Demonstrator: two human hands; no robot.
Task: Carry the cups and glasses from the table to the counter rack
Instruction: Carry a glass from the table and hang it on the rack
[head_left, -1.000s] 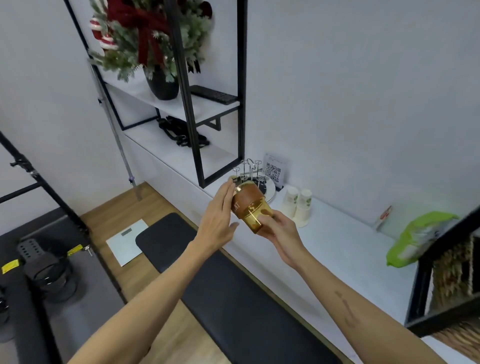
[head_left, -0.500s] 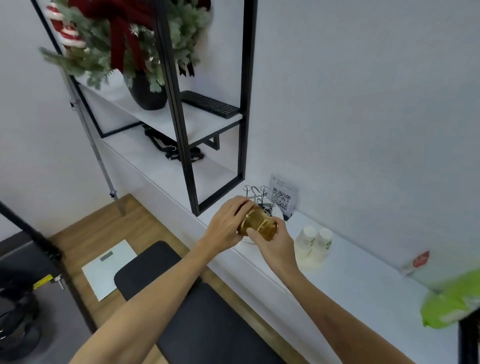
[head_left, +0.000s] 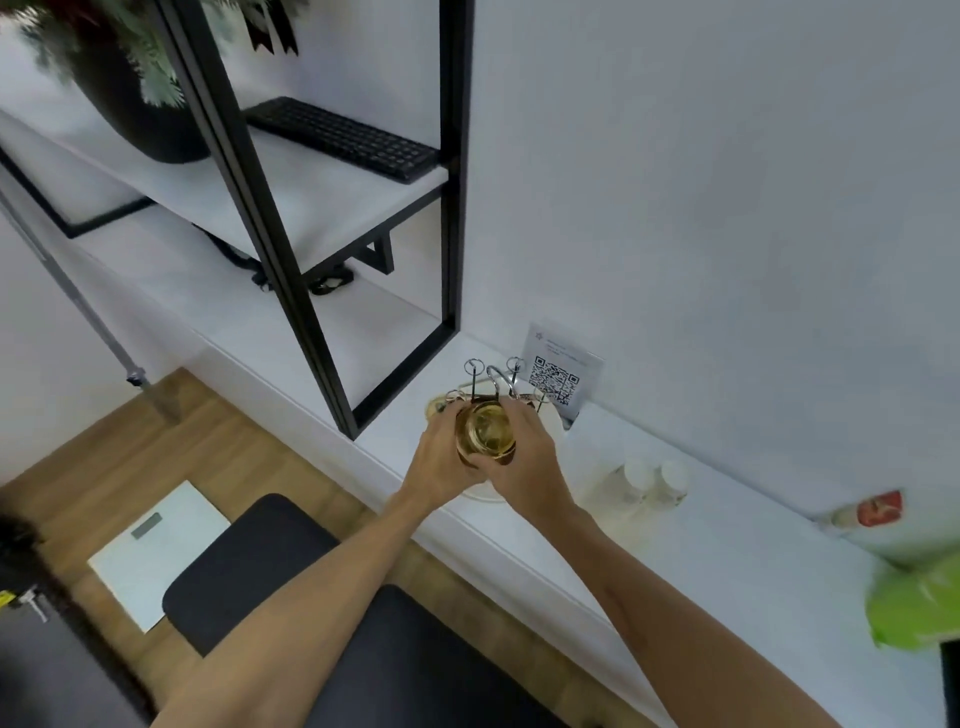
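Both forearms reach out over a black bench (head_left: 291, 582); the left hand (head_left: 441, 457) and right hand (head_left: 530, 457) curl round an amber glass (head_left: 487, 432), gripping it from either side, held over the white counter (head_left: 701, 561) just in front of the wire rack (head_left: 493, 379); to the right stand two white cups (head_left: 654, 480); behind the rack leans a QR card (head_left: 558, 379); higher on a shelf lies a black keyboard (head_left: 343, 136).

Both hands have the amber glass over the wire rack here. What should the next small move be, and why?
Probably lower the upturned amber glass cup straight down onto a free wire peg. The left hand and right hand grip it from both sides just in front of the chrome wire cup rack on the white counter, with looped peg tips showing just behind it.
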